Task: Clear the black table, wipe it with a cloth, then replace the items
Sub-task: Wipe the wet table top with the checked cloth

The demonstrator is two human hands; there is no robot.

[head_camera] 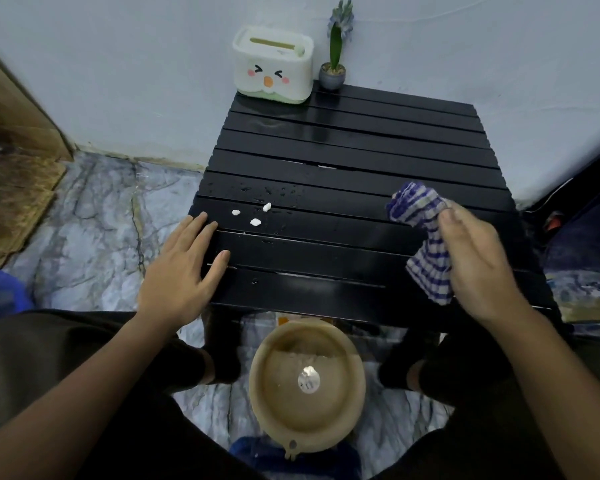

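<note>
The black slatted table [354,157] stands against the wall. At its back left corner sit a white tissue box with a cartoon face [272,65] and a small potted plant [333,71]. My left hand [182,271] lies flat with fingers spread on the table's front left edge. Three small white bits [255,221] and water drops lie just beyond its fingertips. My right hand [475,265] grips a blue and white striped cloth [420,220] over the table's right front part.
A beige basin with water [307,386] stands on the marble floor between my knees, below the table's front edge. A blue object [0,292] is at the left. Dark things lie to the table's right.
</note>
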